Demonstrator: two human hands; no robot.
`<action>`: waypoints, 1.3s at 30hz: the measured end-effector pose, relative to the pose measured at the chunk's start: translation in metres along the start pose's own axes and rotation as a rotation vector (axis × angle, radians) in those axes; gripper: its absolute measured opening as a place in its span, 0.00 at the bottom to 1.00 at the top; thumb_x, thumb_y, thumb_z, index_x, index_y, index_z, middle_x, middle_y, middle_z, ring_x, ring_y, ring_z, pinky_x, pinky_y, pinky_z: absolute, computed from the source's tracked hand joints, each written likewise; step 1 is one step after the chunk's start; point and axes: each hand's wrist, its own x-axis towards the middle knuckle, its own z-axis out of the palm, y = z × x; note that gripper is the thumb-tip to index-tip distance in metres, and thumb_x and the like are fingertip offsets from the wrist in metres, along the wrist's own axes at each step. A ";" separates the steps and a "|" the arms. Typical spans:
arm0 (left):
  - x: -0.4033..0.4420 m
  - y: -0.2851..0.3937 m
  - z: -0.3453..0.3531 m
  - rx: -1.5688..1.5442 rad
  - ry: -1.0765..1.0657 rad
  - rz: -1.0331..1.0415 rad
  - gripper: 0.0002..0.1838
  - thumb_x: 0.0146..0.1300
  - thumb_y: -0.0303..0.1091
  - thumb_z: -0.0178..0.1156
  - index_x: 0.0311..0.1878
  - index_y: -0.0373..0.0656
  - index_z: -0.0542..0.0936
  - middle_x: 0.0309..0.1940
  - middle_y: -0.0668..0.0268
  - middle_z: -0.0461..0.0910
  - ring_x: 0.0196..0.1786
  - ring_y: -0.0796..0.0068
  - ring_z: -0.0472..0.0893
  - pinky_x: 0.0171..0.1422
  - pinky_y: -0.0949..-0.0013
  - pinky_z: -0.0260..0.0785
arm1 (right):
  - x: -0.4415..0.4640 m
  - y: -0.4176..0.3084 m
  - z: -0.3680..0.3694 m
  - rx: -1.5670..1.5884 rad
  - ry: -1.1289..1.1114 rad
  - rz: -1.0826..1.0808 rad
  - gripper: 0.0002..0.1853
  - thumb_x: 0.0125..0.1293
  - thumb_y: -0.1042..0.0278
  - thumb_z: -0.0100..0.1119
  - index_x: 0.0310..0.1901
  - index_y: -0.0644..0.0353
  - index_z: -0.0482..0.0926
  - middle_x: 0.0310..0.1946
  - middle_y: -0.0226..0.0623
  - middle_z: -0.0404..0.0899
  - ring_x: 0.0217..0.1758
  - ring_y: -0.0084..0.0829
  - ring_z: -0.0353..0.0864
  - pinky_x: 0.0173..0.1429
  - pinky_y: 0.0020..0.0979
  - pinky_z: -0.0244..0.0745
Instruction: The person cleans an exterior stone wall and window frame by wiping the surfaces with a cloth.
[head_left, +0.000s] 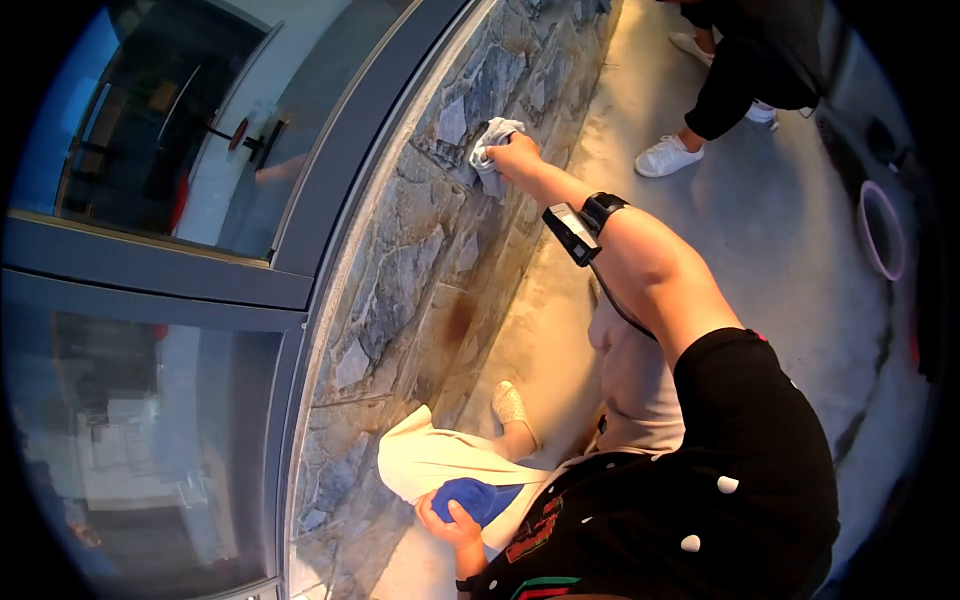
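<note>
My right hand (pixel 515 157) is closed on a crumpled light grey cloth (pixel 490 150). It presses the cloth against the rough stone-clad wall (pixel 390 290) below the window frame, with the arm stretched far out. Around that forearm sits a black strap with a small boxy device (pixel 572 232) and a cable. Lower down, near my lap, my left hand (pixel 455 525) grips a blue item (pixel 475 498), rounded at one end; its exact kind is unclear. A pale trouser leg (pixel 440 460) and a light shoe (pixel 508 403) show beside it.
Dark-framed glass windows (pixel 150 420) run along the left above the wall. Another person's legs in black trousers and a white shoe (pixel 668 157) are at upper right. A pinkish hoop-like rim (pixel 882 230) shows at the far right. A brown stain (pixel 460 318) marks the lower wall.
</note>
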 end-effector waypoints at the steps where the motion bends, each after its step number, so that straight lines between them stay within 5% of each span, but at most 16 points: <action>1: 0.002 0.002 0.000 0.000 -0.004 0.009 0.23 0.65 0.48 0.58 0.45 0.31 0.76 0.40 0.49 0.76 0.46 0.47 0.76 0.57 0.49 0.68 | -0.013 0.001 0.005 -0.019 -0.001 -0.044 0.19 0.58 0.64 0.67 0.49 0.65 0.82 0.34 0.43 0.85 0.28 0.34 0.84 0.32 0.36 0.79; 8: 0.004 0.002 0.004 -0.026 -0.025 0.026 0.23 0.65 0.48 0.59 0.46 0.31 0.77 0.40 0.50 0.76 0.46 0.47 0.76 0.55 0.49 0.68 | -0.078 -0.009 0.011 -0.004 -0.440 0.058 0.14 0.59 0.61 0.71 0.43 0.60 0.83 0.37 0.32 0.81 0.35 0.27 0.79 0.31 0.32 0.77; 11: 0.007 0.008 0.007 -0.036 -0.017 0.033 0.23 0.65 0.47 0.59 0.46 0.31 0.77 0.40 0.50 0.76 0.45 0.47 0.76 0.54 0.49 0.68 | -0.082 -0.041 -0.008 0.294 -0.499 0.124 0.09 0.66 0.57 0.65 0.42 0.50 0.82 0.36 0.24 0.80 0.36 0.21 0.77 0.32 0.27 0.69; 16: 0.007 0.008 0.006 -0.025 -0.029 0.051 0.22 0.65 0.46 0.59 0.46 0.31 0.77 0.40 0.49 0.76 0.45 0.46 0.76 0.54 0.49 0.69 | -0.035 -0.044 -0.020 0.343 -0.033 -0.420 0.17 0.66 0.63 0.65 0.55 0.57 0.79 0.46 0.32 0.84 0.48 0.25 0.82 0.46 0.32 0.78; 17: 0.007 0.006 0.006 -0.024 -0.031 0.050 0.22 0.65 0.46 0.59 0.46 0.31 0.77 0.40 0.49 0.76 0.45 0.46 0.76 0.54 0.49 0.69 | -0.019 -0.035 -0.018 0.344 -0.033 -0.417 0.17 0.66 0.63 0.65 0.55 0.57 0.79 0.46 0.32 0.84 0.48 0.25 0.82 0.46 0.32 0.78; 19: 0.005 0.003 0.005 -0.028 -0.029 0.045 0.22 0.65 0.45 0.59 0.46 0.31 0.77 0.41 0.49 0.76 0.46 0.46 0.76 0.55 0.49 0.69 | 0.003 -0.015 -0.014 0.062 0.135 -0.414 0.24 0.61 0.63 0.66 0.58 0.63 0.77 0.52 0.48 0.83 0.56 0.45 0.83 0.60 0.40 0.76; 23: 0.004 0.002 0.005 0.003 0.001 0.058 0.24 0.65 0.48 0.59 0.45 0.31 0.77 0.40 0.49 0.77 0.43 0.46 0.77 0.52 0.49 0.71 | -0.014 0.005 0.003 -0.166 0.094 -0.227 0.25 0.61 0.64 0.65 0.59 0.63 0.76 0.57 0.51 0.81 0.62 0.49 0.80 0.65 0.41 0.74; 26: 0.001 0.002 0.003 0.008 0.021 0.038 0.24 0.65 0.48 0.59 0.45 0.31 0.77 0.40 0.49 0.77 0.43 0.46 0.77 0.52 0.49 0.71 | -0.008 0.025 0.025 -0.099 0.060 -0.041 0.25 0.60 0.65 0.66 0.58 0.63 0.76 0.54 0.50 0.83 0.55 0.47 0.85 0.58 0.41 0.79; 28: 0.000 -0.001 0.002 -0.011 0.000 0.027 0.22 0.65 0.44 0.59 0.47 0.31 0.77 0.41 0.48 0.76 0.46 0.46 0.76 0.56 0.49 0.68 | -0.036 0.021 0.023 -0.079 -0.098 0.126 0.19 0.58 0.63 0.69 0.49 0.61 0.80 0.41 0.40 0.86 0.30 0.35 0.86 0.31 0.35 0.81; 32: 0.000 -0.001 0.002 -0.015 0.000 0.046 0.21 0.65 0.44 0.58 0.47 0.31 0.77 0.42 0.48 0.76 0.46 0.46 0.76 0.56 0.49 0.68 | -0.063 0.032 0.029 -0.044 -0.337 0.238 0.13 0.64 0.64 0.69 0.48 0.56 0.81 0.38 0.31 0.80 0.40 0.31 0.80 0.35 0.35 0.78; 36: 0.002 0.003 0.001 -0.006 -0.015 0.033 0.22 0.65 0.44 0.58 0.47 0.31 0.77 0.41 0.49 0.76 0.46 0.46 0.76 0.56 0.49 0.68 | -0.071 0.012 0.017 -0.027 -0.477 0.351 0.10 0.66 0.61 0.66 0.44 0.55 0.82 0.39 0.31 0.80 0.39 0.31 0.79 0.37 0.36 0.76; 39: 0.004 0.007 0.003 -0.023 -0.014 0.027 0.22 0.65 0.45 0.58 0.47 0.31 0.77 0.41 0.49 0.76 0.46 0.47 0.76 0.56 0.49 0.68 | -0.037 0.002 0.011 0.066 -0.302 0.236 0.12 0.65 0.61 0.62 0.47 0.57 0.82 0.40 0.34 0.82 0.38 0.31 0.80 0.34 0.37 0.76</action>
